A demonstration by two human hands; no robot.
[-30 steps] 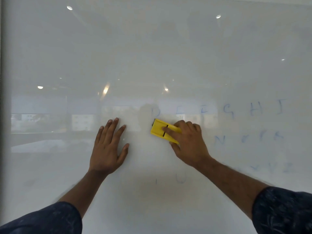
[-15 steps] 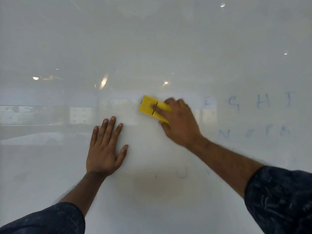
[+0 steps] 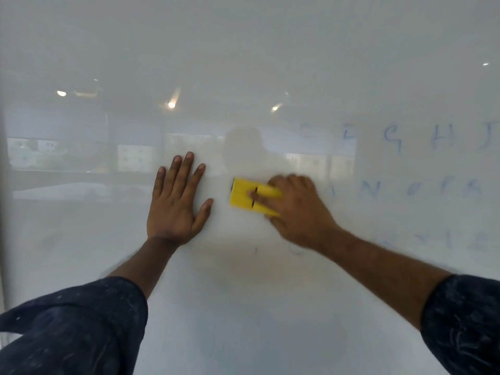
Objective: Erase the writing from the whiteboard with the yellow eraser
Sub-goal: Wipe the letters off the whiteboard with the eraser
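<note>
The whiteboard (image 3: 243,50) fills the head view. My right hand (image 3: 297,209) presses the yellow eraser (image 3: 243,197) flat against the board near the middle, fingers over its right half. My left hand (image 3: 176,204) lies flat on the board just left of the eraser, fingers spread, holding nothing. Faint blue letters (image 3: 392,139) stay on the right side in three rows, with smudged marks (image 3: 295,250) below my right wrist.
The board's left edge (image 3: 2,212) shows as a pale frame strip. Ceiling lights and windows reflect in the glossy surface (image 3: 170,104). My dark sleeves cover the lower corners.
My right hand first swept the eraser up over the top row, then came back down beside my left hand. The letters D and E of the top row are wiped away.
</note>
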